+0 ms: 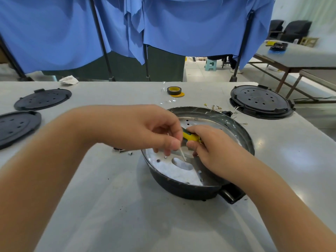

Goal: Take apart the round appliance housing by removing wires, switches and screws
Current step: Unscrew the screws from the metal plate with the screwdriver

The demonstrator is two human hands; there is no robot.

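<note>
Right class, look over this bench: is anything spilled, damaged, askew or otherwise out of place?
Small things only. Loose screws lie on the table left of the housing, and stray wires trail over its far rim. Dark specks dot the table in front. A crumpled rag sits at the far edge. Nothing looks broken.

Bare forearms, no sleeves; left hand (145, 128), right hand (211, 148).
</note>
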